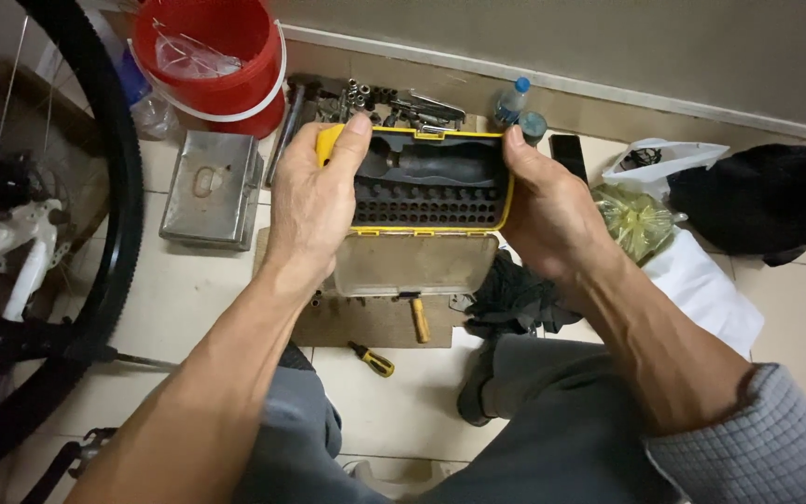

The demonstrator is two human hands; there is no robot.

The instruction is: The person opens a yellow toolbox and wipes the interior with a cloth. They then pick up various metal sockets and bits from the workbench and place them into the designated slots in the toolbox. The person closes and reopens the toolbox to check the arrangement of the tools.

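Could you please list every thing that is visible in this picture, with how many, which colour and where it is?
tool case: 1, yellow with black insert, lid open, held in both hands
bucket: 1, red, top left
metal box: 1, grey, on floor left of the case
loose tool parts: several, metallic, by the wall behind the case
bottle: 1, clear with blue cap, by the wall
bicycle wheel: 1, black tyre, far left
screwdriver: 1, yellow and black, on floor below the case
black cloth: 1, right
left hand: grips the case's left end
right hand: grips the case's right end
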